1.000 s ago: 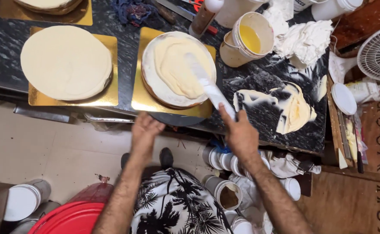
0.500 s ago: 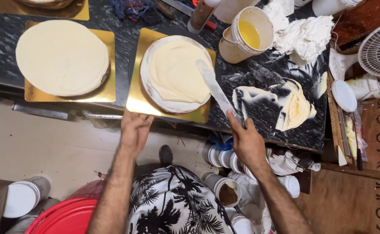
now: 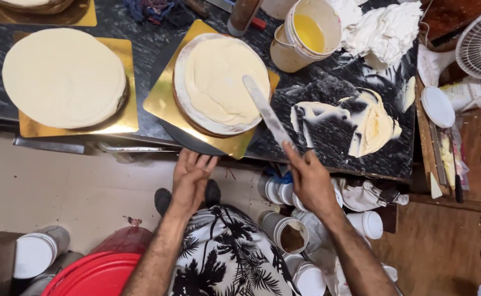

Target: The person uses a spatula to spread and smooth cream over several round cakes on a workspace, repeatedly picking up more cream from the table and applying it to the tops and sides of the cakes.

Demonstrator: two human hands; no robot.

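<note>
My right hand grips the handle of a long, flat metal palette knife, its blade tip resting on the cream-topped round cake that sits on a tilted square gold board. My left hand hovers open-fingered just below the board's edge.

Both forearms are bare, with no sleeves, watch or rings showing on the left hand or right hand. The shirt is black with white palm-leaf print. Black shoes show below.
</note>
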